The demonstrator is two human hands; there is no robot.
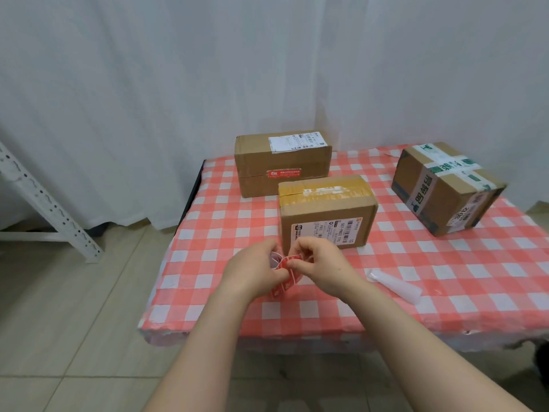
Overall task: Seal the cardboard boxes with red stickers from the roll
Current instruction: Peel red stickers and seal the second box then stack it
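Currently only the far box (258, 157) carries a red sticker (284, 173); left hand (255, 270) and right hand (325, 264) pinch the roll (288, 261).

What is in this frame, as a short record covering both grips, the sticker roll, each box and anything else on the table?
left grip: holds the sticker roll
right grip: pinches the roll's red strip
rear box: red sticker across its front seam
middle box: taped top, no red sticker visible
right box: green-and-white tape, no red sticker visible
table: checked cloth; clear plastic piece right of the grips
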